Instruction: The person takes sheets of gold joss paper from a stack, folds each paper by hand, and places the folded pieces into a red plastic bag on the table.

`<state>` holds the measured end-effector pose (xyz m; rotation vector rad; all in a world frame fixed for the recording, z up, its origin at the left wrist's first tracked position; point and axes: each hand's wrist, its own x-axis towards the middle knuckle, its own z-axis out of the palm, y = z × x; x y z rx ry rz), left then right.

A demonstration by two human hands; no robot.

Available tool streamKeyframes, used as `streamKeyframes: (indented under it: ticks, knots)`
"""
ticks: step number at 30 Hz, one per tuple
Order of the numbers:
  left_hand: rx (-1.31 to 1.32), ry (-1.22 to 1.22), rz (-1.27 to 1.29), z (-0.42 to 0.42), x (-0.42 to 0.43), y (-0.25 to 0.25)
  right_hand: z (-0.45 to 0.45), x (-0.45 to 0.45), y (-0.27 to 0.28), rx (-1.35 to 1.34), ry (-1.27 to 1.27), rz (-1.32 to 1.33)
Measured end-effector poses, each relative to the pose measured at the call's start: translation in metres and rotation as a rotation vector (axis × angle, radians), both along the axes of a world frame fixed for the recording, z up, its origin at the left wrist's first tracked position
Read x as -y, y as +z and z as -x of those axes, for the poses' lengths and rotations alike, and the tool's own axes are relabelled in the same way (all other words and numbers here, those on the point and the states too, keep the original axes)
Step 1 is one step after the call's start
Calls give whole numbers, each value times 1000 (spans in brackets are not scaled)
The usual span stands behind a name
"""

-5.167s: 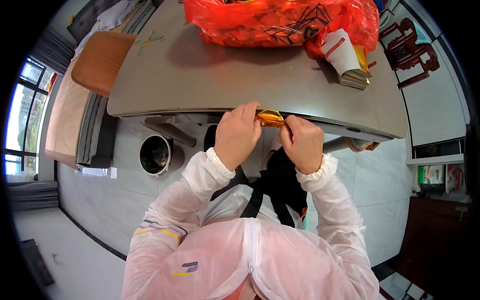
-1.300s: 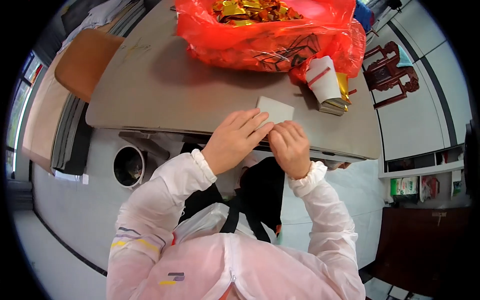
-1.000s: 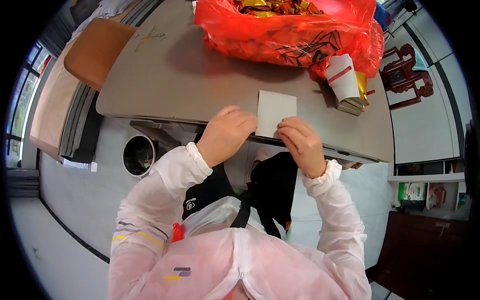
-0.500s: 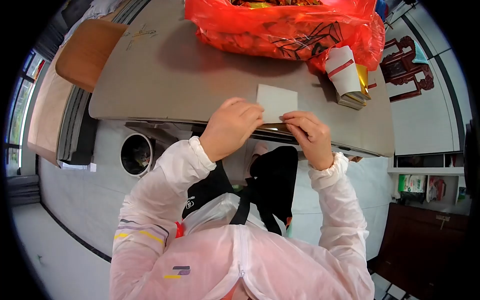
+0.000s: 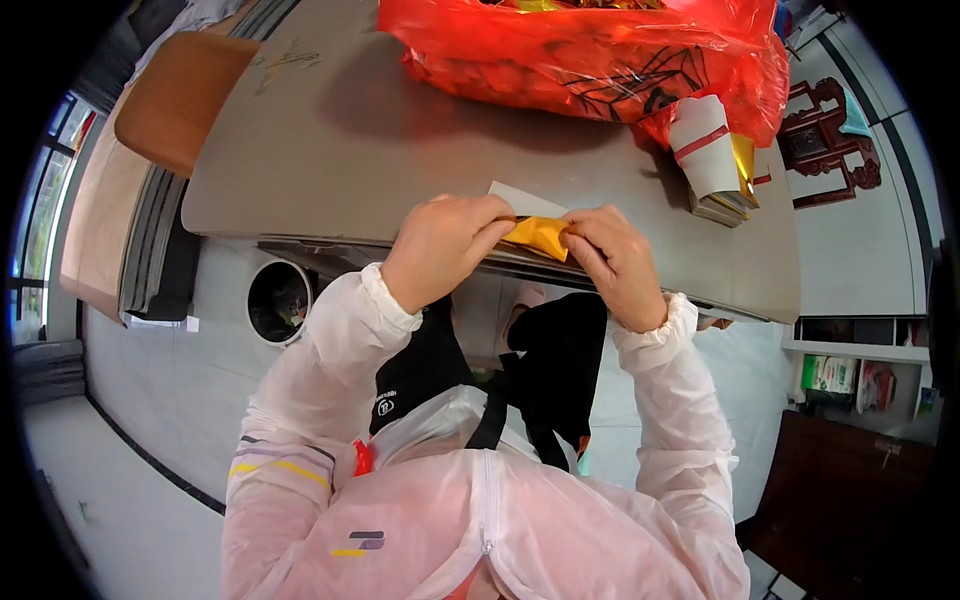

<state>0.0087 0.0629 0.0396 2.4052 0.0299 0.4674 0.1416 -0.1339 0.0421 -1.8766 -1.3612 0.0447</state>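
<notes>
At the table's near edge, a sheet of paper with a shiny gold face (image 5: pixel 538 236) is pinched between my two hands. Part of its pale side shows behind it on the tabletop. My left hand (image 5: pixel 447 245) is closed on the sheet's left end, thumb and fingers together. My right hand (image 5: pixel 618 262) grips the right end the same way. The gold part between them is bent up or rolled toward me; its underside is hidden.
A large red plastic bag (image 5: pixel 570 65) filled with gold and red pieces lies at the table's far side. Right of it stands a banded stack of gold-and-white paper (image 5: pixel 712 155). A wooden chair (image 5: pixel 178 105) is at left. A bin (image 5: pixel 280 302) stands on the floor below the table.
The sheet lay flat with its pale side up; its near edge is now turned up and shows gold. Both hands have shifted slightly, and the view has moved a little.
</notes>
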Motion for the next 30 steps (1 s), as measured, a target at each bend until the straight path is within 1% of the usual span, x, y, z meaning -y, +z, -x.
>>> streamKeyframes:
  ticks: [2, 3, 5, 6, 9, 12, 15, 16, 19, 20, 23, 26, 30]
  knots:
    - [97, 23, 10, -5, 4, -6, 0, -7, -4, 5, -53, -28]
    - [144, 32, 15, -8, 5, -9, 1, -9, -8, 53, -81, -56]
    - [175, 69, 48, -14, 9, -12, 5, -11, -15, 144, -138, -109]
    - [192, 89, 66, -16, 10, -13, 6, -11, -16, 135, -159, -103]
    - [100, 133, 75, -17, 12, -7, 6, -12, -17, 145, -214, -86]
    - [281, 136, -324, -13, 14, -13, 6, -15, -20, 172, -249, -57]
    - [399, 52, -482, -4, 19, -18, 8, -18, -18, 144, -267, -26]
    - [317, 11, -512, 2, 24, -16, 8, -19, -17, 142, -268, -30]
    - [255, -45, -483, 13, 35, -26, 6, -18, -17, 145, -259, -14]
    - [212, -51, -517, 16, 35, -30, 5, -18, -17, 145, -258, -2]
    - [174, -63, -512, 16, 32, -35, 5, -19, -15, 145, -249, -17]
    - [119, -79, -530, 15, 32, -33, 2, -17, -19, 215, -237, -14]
    - [86, -74, -569, 13, 32, -33, 1, -13, -17, 191, -189, 10]
